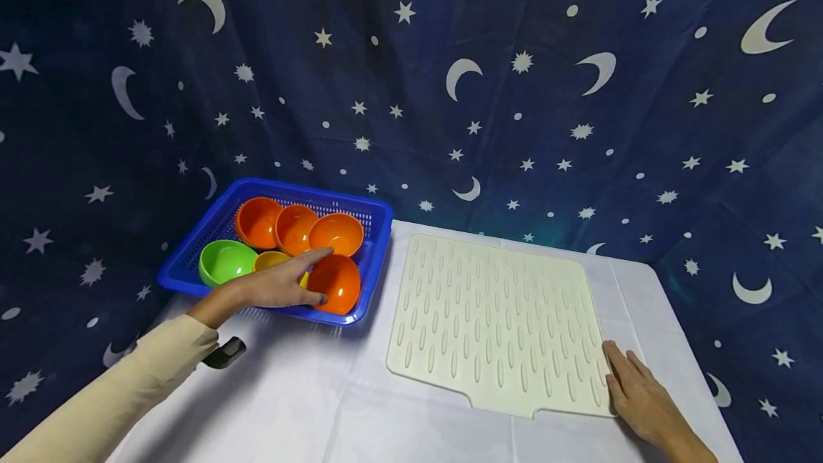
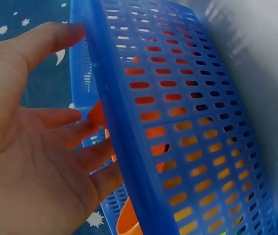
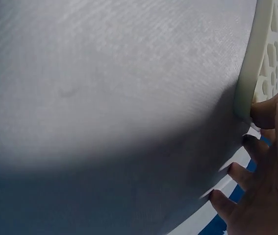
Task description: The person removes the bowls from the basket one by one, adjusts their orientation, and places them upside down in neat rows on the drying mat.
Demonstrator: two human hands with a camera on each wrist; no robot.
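We have the left hand [image 1: 283,283] in over the near rim of the blue basket [image 1: 381,241], thumb and fingers well apart, spanning the orange bowl [image 1: 336,284] in the near right corner; the index reaches toward its far lip, the thumb lies at its near left side, and whether either presses on it we can't tell. Over to the right hand [image 1: 643,395]: fingers fanned on the white cloth [image 1: 360,391], thumb up against the right edge of the pale mat [image 1: 495,320], nothing gripped. Room now: we see a strip of cloth between basket and mat, more along the near side, while three orange bowls [image 1: 258,223] sit close along the far side and a yellow bowl [image 1: 270,259], partly hidden by the hand, sits beside the green bowl [image 1: 225,261]. Textures: smooth, glossy, round bowls; slotted plastic basket walls; raised oval ribs across the mat, a notched tab on its near edge; behind, a dark blue curtain [image 1: 514,45] of moons and stars.
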